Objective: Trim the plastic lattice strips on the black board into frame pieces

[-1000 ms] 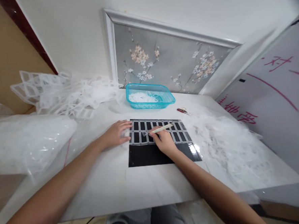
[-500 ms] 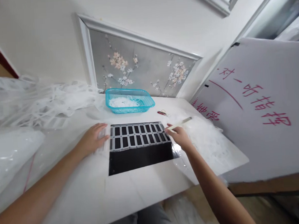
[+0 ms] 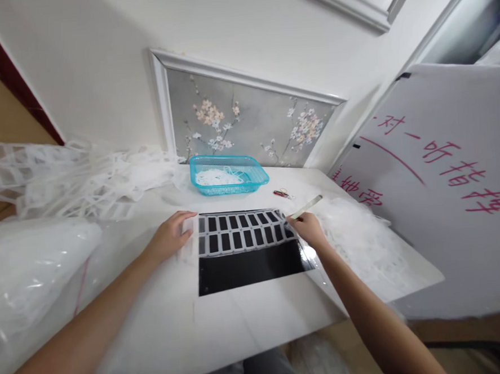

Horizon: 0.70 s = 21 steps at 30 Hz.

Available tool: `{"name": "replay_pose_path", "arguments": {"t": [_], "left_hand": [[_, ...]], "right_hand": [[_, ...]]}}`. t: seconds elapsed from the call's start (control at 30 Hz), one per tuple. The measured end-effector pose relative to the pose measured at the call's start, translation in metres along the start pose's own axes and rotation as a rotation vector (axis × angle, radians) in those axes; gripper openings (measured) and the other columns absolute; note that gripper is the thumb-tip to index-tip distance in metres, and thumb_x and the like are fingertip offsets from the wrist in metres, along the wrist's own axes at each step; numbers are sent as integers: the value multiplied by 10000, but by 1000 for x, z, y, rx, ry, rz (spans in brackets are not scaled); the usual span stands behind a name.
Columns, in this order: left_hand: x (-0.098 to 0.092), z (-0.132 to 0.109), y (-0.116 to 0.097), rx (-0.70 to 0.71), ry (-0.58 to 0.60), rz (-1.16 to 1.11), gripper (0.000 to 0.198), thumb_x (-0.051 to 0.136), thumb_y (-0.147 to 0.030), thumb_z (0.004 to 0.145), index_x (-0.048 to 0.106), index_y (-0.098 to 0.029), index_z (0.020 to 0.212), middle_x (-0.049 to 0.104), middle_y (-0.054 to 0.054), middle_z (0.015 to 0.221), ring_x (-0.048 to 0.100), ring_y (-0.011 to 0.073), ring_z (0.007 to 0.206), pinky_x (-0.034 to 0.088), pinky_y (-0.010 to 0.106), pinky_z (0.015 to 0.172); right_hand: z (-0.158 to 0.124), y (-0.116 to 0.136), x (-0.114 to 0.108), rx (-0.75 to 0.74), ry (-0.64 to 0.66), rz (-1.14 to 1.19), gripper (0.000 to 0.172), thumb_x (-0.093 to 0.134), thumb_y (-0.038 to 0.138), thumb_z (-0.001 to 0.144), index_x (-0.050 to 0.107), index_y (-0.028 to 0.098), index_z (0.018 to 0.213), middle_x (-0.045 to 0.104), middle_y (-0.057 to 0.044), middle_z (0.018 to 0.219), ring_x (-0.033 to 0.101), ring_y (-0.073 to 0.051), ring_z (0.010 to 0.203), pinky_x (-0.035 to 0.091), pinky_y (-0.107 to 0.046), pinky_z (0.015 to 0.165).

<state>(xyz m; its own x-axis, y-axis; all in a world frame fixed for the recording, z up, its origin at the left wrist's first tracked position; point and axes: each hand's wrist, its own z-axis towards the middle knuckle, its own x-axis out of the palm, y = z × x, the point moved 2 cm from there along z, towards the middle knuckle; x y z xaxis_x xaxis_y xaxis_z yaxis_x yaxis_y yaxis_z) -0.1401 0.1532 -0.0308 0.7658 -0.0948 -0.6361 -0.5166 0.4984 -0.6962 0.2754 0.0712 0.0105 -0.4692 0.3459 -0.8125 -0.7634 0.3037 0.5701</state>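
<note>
A translucent white grid sheet (image 3: 239,230) with two rows of rectangular holes lies across the far part of a black mat (image 3: 246,266) on the white table (image 3: 224,324). My left hand (image 3: 170,237) rests flat on the sheet's left end, fingers stretched out. My right hand (image 3: 308,229) is at the sheet's right end, closed round a thin pale stick-like tool (image 3: 305,207) whose tip points down at the grid's far right corner.
A turquoise basket (image 3: 229,175) of white scraps stands at the back. Small red-handled scissors (image 3: 282,194) lie to its right. Heaps of white plastic netting (image 3: 75,180) and clear bags (image 3: 26,268) fill the left; white scraps (image 3: 363,242) cover the right. A white board with red writing (image 3: 445,186) leans at right.
My right hand with the tool went from the grid's middle to its right end. My left hand has stayed on the left end. The view swung right, then slightly back.
</note>
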Motion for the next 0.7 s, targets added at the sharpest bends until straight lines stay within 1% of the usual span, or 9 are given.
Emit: {"name": "replay_pose_path", "arguments": {"t": [0.13,0.2,0.27,0.33,0.4,0.43,0.53,0.63,0.7], "left_hand": [[6,-3,-15,1,17,-272,437,591,-404,853,603,-248,1261,555,69,1378,570,257,1238,550,394,985],[12,-6,-23,-5,66,-269,426,596,-416,868,606,-261,1264,554,62,1389,573,255,1237,529,411,1024],[17,-10,-30,14,114,-158,406,577,-441,894,618,-274,1262,561,57,1393,548,265,1271,461,454,1099],[20,-13,-36,56,167,-13,417,537,-475,927,608,-282,1290,546,56,1420,502,279,1323,392,493,1149],[22,-16,-39,114,226,116,468,507,-513,947,566,-283,1350,512,55,1462,442,289,1377,346,517,1173],[23,-17,-41,148,257,172,494,499,-532,951,543,-284,1376,493,51,1482,408,292,1404,324,524,1184],[24,-18,-43,225,327,285,521,475,-565,960,516,-295,1403,453,28,1517,332,290,1452,268,530,1208],[24,-19,-44,237,353,319,507,462,-563,968,507,-316,1409,438,6,1526,320,286,1460,257,527,1211],[23,-19,-45,229,353,317,503,466,-564,967,498,-334,1413,445,-4,1520,318,287,1461,263,526,1208]], "right_hand": [[22,-14,-41,45,-82,-106,227,625,307,754,752,123,797,755,-160,821,703,-298,814,500,-353,711],[30,-13,-54,33,-135,-155,185,643,260,733,751,121,787,751,-196,921,686,-340,959,496,-407,840],[29,1,-53,-59,-179,-166,177,636,244,752,758,138,823,721,-196,1121,614,-343,1160,440,-431,997],[21,27,-34,-233,-178,-99,197,606,269,806,761,164,868,668,-159,1273,549,-313,1271,390,-430,1083],[7,58,-2,-372,-80,74,216,586,331,849,756,197,864,698,-114,1236,603,-289,1207,425,-430,1064],[0,74,18,-405,7,146,228,588,360,858,755,206,866,718,-104,1197,633,-286,1161,445,-431,1044],[-19,114,72,-442,177,326,252,622,400,848,752,210,950,732,-94,1174,659,-286,1119,461,-434,1026],[-30,130,108,-390,203,464,291,628,375,839,736,186,1032,751,-97,1098,674,-275,1072,478,-430,1005],[-34,131,120,-376,187,484,273,627,349,832,737,181,1018,751,-96,1076,655,-278,1093,461,-441,1025]]}}
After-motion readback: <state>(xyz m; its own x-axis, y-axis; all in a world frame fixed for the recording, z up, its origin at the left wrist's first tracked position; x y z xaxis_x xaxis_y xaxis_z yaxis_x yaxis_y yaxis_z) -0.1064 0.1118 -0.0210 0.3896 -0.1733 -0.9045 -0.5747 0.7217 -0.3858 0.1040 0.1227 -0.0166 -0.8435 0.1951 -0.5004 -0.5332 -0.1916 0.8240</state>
